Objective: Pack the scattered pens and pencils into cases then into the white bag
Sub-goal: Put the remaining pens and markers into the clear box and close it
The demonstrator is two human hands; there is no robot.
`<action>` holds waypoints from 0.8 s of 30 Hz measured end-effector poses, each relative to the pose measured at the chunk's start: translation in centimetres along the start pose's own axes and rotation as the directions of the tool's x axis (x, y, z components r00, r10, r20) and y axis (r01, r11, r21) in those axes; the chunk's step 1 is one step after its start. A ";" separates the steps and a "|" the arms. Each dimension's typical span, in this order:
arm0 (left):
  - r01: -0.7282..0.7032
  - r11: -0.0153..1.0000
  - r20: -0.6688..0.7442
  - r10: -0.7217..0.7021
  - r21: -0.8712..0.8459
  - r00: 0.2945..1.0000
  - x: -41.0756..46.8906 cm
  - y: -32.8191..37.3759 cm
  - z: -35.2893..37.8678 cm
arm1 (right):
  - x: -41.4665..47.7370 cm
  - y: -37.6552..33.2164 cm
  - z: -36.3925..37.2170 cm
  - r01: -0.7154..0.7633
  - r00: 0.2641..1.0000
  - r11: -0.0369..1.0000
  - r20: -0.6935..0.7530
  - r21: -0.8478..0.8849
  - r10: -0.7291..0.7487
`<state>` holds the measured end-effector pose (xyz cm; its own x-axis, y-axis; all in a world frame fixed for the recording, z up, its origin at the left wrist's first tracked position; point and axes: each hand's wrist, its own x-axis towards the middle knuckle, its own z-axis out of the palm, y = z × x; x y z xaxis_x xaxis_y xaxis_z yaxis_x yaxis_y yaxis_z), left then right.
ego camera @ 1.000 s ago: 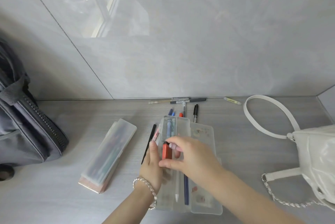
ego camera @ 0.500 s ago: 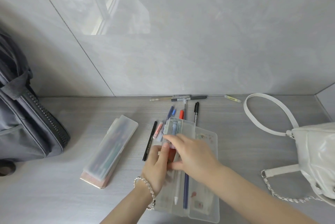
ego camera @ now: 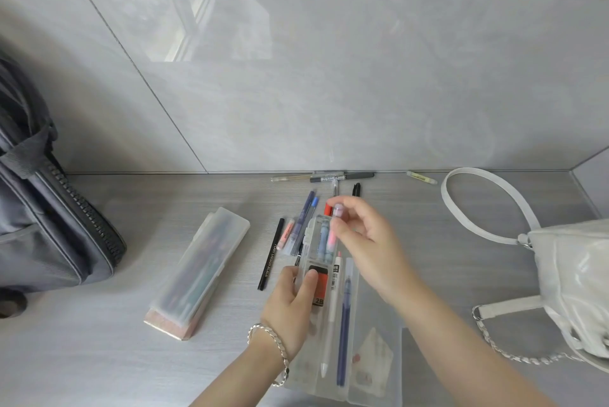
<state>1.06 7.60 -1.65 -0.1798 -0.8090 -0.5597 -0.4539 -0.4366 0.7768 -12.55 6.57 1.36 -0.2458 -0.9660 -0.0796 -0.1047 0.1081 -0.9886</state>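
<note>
Head view
Landmark: open clear plastic pencil case [ego camera: 349,334], lying flat before the person.
Right hand [ego camera: 365,241]: fingertips pinching a pink-capped pen [ego camera: 335,225] over the case's far end.
Pen axis: roughly along the case's length.
Left hand [ego camera: 293,304]: fingers curled, thumb pressing the case's left edge.
White leather bag [ego camera: 573,278]: well right of the case.

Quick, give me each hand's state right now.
Left hand: pressing the red eraser box in the open case.
Right hand: fingers pinching a pink pen.
</note>
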 end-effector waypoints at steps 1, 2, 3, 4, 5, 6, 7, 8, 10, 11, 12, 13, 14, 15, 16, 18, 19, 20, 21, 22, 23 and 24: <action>-0.007 1.000 0.000 0.007 -0.001 1.000 0.0 0.1 0.0 | 0.1 0.2 0.2 -0.020 1.000 0.999 0.010 -0.025 0.020; -0.017 1.000 -0.001 0.017 0.002 1.000 0.0 0.1 0.0 | 0.2 0.4 0.4 -0.039 0.999 0.997 0.007 -0.063 0.039; -0.028 1.000 -0.003 0.028 0.004 1.000 0.0 0.2 0.0 | 0.3 0.7 0.6 -0.058 0.998 0.994 -0.018 -0.090 0.056; -0.037 0.999 0.001 0.037 0.010 0.999 -0.1 0.2 -0.1 | 0.4 1.1 0.6 -0.075 0.996 0.992 -0.057 -0.101 0.069; -0.042 0.999 0.006 0.042 0.015 0.999 -0.1 0.2 -0.1 | 0.5 1.3 0.5 -0.093 0.992 0.991 -0.093 -0.093 0.084; -0.044 0.999 0.009 0.044 0.017 0.999 -0.1 0.2 -0.2 | 0.6 1.5 0.4 -0.107 0.989 0.991 -0.110 -0.084 0.097; -0.047 0.999 0.009 0.046 0.023 0.999 -0.1 0.2 -0.2 | 0.6 1.7 0.3 -0.113 0.989 0.988 -0.111 -0.106 0.101; -0.054 0.998 0.010 0.053 0.042 0.999 0.0 0.2 -0.3 | 0.6 1.8 0.2 -0.108 0.991 0.979 -0.102 -0.174 0.091; -0.082 0.990 0.018 0.080 0.111 0.997 0.3 0.0 -0.2 | 0.7 1.9 0.0 -0.081 0.995 0.943 -0.080 -0.322 0.058; -0.096 0.986 0.024 0.093 0.135 0.995 0.4 0.0 -0.1 | 0.7 1.9 -0.1 -0.067 0.996 0.925 -0.086 -0.374 0.037; -0.103 0.985 0.033 0.099 0.139 0.995 0.5 0.1 0.0 | 0.7 2.0 -0.3 -0.052 0.995 0.905 -0.100 -0.421 0.010; -0.108 0.986 0.039 0.104 0.129 0.994 0.7 0.2 0.2 | 0.7 2.2 -0.5 -0.030 0.993 0.881 -0.118 -0.472 -0.030; -0.113 0.987 0.045 0.108 0.116 0.993 0.8 0.4 0.2 | 0.6 2.3 -0.6 0.006 0.988 0.847 -0.126 -0.532 -0.087; -0.117 0.988 0.048 0.112 0.105 0.992 1.0 0.6 0.3 | 0.5 2.5 -0.6 0.058 0.979 0.796 -0.121 -0.603 -0.163; -0.114 0.989 0.051 0.110 0.094 0.993 1.3 0.8 0.4 | 0.6 2.8 -0.7 0.110 0.968 0.741 -0.099 -0.662 -0.233; -0.101 0.993 0.046 0.099 0.063 0.994 2.0 1.3 0.4 | 0.7 3.5 -1.1 0.217 0.941 0.671 -0.029 -0.709 -0.336; -0.092 0.994 0.044 0.090 0.053 0.995 2.5 1.4 0.4 | 1.2 3.7 -1.6 0.258 0.941 0.694 0.011 -0.672 -0.339; -0.083 0.995 0.044 0.081 0.054 0.996 2.9 1.6 0.4 | 1.9 3.6 -2.3 0.258 0.953 0.750 0.034 -0.609 -0.300; -0.074 0.995 0.042 0.071 0.065 0.997 3.3 1.7 0.4 | 2.8 3.5 -3.0 0.215 0.972 0.819 0.032 -0.532 -0.235; -0.059 0.995 0.040 0.056 0.081 0.998 3.7 1.7 0.3 | 3.8 3.5 -3.9 0.144 0.986 0.874 -0.007 -0.464 -0.166; -0.045 0.994 0.036 0.041 0.098 0.999 4.0 1.6 0.2 | 5.1 3.9 -4.7 0.056 0.991 0.904 -0.087 -0.423 -0.102; -0.035 0.993 0.029 0.031 0.115 0.999 4.2 1.5 0.1 | 6.4 4.4 -5.5 -0.052 0.985 0.908 -0.171 -0.416 -0.023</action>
<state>-0.48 3.57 -2.87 -0.2188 -0.8108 -0.5430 -0.5444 -0.3604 0.7575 -19.92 2.14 -2.83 -0.4050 -0.9137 -0.0342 -0.4836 0.2458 -0.8401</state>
